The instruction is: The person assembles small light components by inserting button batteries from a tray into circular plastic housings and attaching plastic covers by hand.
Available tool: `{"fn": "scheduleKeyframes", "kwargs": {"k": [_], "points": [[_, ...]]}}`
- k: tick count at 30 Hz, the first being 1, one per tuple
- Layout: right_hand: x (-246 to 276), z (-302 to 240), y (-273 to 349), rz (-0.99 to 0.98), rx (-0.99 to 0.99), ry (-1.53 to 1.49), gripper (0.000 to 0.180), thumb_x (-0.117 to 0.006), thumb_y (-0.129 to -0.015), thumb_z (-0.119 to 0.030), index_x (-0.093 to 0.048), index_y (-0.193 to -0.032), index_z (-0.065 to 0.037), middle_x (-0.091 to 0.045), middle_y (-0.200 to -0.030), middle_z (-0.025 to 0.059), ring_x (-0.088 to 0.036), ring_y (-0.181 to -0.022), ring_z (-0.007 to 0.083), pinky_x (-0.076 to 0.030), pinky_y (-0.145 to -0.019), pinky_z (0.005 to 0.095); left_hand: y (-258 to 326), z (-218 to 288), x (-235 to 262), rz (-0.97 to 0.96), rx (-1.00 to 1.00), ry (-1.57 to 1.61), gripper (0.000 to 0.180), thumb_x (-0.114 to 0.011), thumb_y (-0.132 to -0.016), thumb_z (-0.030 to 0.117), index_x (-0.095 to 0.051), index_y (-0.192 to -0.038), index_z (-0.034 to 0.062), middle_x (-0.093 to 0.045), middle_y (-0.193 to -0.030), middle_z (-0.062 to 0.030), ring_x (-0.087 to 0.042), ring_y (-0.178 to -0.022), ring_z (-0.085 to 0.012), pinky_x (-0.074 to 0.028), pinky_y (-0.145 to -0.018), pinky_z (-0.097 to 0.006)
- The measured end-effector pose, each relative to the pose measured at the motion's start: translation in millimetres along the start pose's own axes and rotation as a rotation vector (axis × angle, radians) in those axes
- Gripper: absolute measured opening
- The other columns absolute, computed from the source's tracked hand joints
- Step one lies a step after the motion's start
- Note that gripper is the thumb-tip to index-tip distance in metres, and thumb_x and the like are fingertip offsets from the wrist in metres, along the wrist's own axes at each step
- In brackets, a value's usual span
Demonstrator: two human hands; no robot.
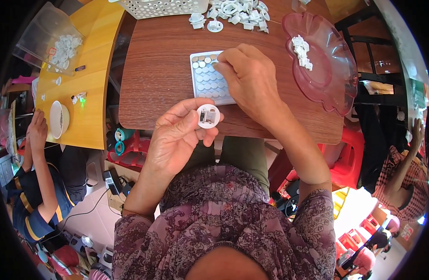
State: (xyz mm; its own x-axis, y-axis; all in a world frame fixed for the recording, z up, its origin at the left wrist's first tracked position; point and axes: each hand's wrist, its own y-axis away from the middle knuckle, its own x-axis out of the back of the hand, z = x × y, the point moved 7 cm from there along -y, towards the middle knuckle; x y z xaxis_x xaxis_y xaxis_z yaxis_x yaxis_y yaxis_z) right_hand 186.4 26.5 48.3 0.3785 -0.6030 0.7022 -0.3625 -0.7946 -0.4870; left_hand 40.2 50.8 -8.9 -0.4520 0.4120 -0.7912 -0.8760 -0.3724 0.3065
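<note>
My left hand point(174, 135) holds a small round white plastic housing point(208, 116) between thumb and fingers, its open side up. Inside the housing show metal contacts and a recessed compartment. My right hand point(249, 74) is over the upper right part of a shallow white tray point(194, 81), thumb and forefinger pinched together at the cells. What is between those fingertips, if anything, is hidden. The tray has rows of round pockets, with several silver button cells point(202, 65) in the far rows.
A perforated white basket point(160, 8) and a pile of white plastic parts point(242, 14) lie at the far side. On the right stands a pink scalloped dish point(324, 65) with white pieces point(301, 52). At a yellow table point(95, 56) on the left, another person's hands point(37, 128) are near a white bowl point(59, 120).
</note>
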Motion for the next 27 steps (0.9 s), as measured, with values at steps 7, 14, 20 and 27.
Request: {"fn": "scheduleKeyframes", "kwargs": {"k": [7,14,20,27], "points": [[-21.4,5.6,-2.7,-0.054,-0.044,0.193,0.009,-0.066,-0.072,-0.010,-0.059,-0.071,-0.004,-0.057,-0.071,0.0096,-0.057,-0.071,0.0296,-0.044,-0.059,0.0410,-0.8,4.2,9.0,0.036,-0.024,0.016,0.032,-0.052,-0.092,0.018,-0.052,-0.114,-0.0051,-0.062,-0.100,-0.0210,-0.063,-0.078,-0.0193,-0.048,-0.064,-0.029],[-24.6,3.1,-3.2,-0.066,0.017,0.231,0.009,-0.065,-0.071,-0.008,-0.058,-0.075,-0.004,-0.056,-0.071,0.0094,-0.057,-0.073,0.0296,-0.044,-0.058,0.0415,-3.4,4.3,10.9,0.053,-0.018,0.052,0.031,-0.051,-0.092,0.017,-0.052,-0.114,-0.0055,-0.062,-0.100,-0.0212,-0.063,-0.078,-0.0191,-0.049,-0.065,-0.029],[-21.8,8.2,-3.8,-0.068,-0.014,0.089,0.007,-0.063,-0.071,-0.005,-0.057,-0.074,-0.004,-0.058,-0.071,0.0106,-0.057,-0.070,0.0312,-0.044,-0.059,0.0412,-3.1,3.1,10.8,0.066,0.002,0.055,0.031,-0.052,-0.092,0.017,-0.052,-0.114,-0.0051,-0.062,-0.099,-0.0210,-0.063,-0.078,-0.0189,-0.049,-0.064,-0.029],[11.9,-10.5,18.7,-0.029,-0.190,-0.313,0.007,-0.064,-0.073,-0.002,-0.059,-0.077,-0.001,-0.057,-0.067,0.0086,-0.053,-0.059,0.0188,-0.043,-0.053,0.0306,-2.9,2.4,12.5,0.054,-0.024,0.070,0.032,-0.053,-0.091,0.018,-0.052,-0.114,-0.0045,-0.062,-0.100,-0.0196,-0.063,-0.078,-0.0192,-0.049,-0.063,-0.029]]}}
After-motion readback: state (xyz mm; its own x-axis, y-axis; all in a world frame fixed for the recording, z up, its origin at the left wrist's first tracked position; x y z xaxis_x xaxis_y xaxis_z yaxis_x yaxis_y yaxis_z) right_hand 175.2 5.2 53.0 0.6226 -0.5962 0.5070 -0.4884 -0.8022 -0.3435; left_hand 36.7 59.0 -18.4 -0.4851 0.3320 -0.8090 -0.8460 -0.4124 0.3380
